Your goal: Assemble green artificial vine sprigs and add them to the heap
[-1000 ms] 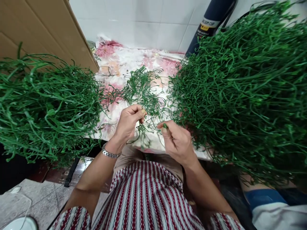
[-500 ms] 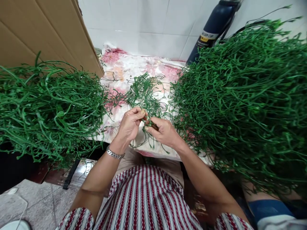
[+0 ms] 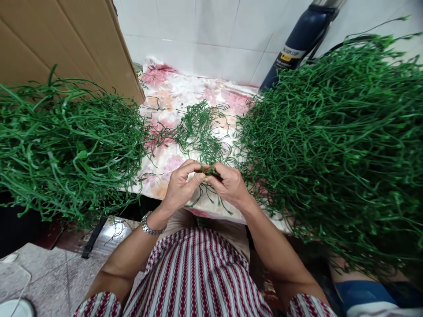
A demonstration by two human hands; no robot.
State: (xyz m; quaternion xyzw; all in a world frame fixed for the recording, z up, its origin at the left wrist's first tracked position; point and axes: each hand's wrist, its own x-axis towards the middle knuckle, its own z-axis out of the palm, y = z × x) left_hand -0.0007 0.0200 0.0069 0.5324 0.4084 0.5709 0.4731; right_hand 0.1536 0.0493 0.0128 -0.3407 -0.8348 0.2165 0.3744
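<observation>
My left hand and my right hand meet over the near edge of the cloth-covered table. Their thumbs and fingertips are closed on a small bunch of thin green stems, whose ends hang out below the fingers. How the stems are split between the two hands is partly hidden. Just beyond the fingers lies a loose little heap of the same curly green stems.
Large tangled piles of green stems stand on the left and right. A cardboard panel rises at back left, a dark blue vacuum flask at back right. Another person's knee in blue cloth shows at lower right.
My left hand has dropped slightly and its fingertips have come together with those of my right hand at the stems. The view has shifted a little.
</observation>
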